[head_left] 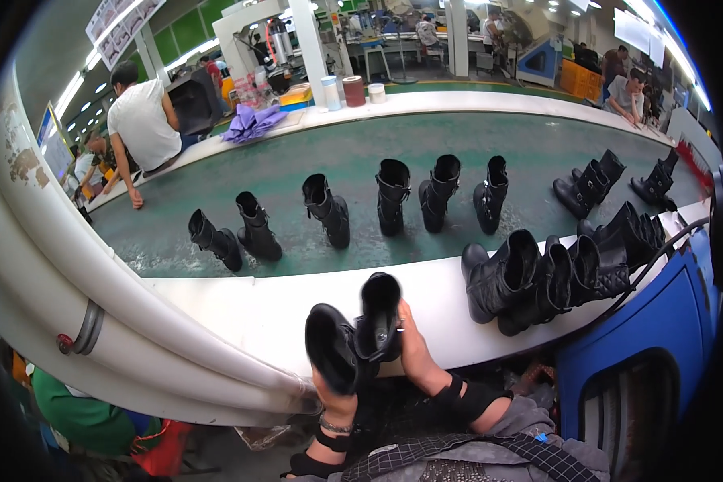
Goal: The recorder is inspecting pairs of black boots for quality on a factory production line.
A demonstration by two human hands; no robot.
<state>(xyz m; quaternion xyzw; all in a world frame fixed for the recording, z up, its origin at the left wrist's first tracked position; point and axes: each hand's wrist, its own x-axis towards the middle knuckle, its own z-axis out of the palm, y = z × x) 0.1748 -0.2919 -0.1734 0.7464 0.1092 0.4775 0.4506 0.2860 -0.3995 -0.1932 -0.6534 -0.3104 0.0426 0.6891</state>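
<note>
Just above the near white ledge I hold two black boots side by side. My left hand (pixel 335 404) grips the left black boot (pixel 329 344) from below. That boot is tilted and blurred, and its dark oval face points up; I cannot tell whether this is its sole or its opening. My right hand (pixel 419 351) closes round the outer side of the right black boot (pixel 377 321), its thumb and fingers partly hidden. This boot's shaft opening faces upward, and a small metal fitting shows on it.
Several black boots stand along the green conveyor belt (pixel 289 149). More boots (pixel 512 269) crowd the white ledge (pixel 249 309) to my right, beside a blue machine (pixel 651 313). Thick white pipes (pixel 128 265) run down my left. Across the belt sits a person in a white shirt (pixel 143 120).
</note>
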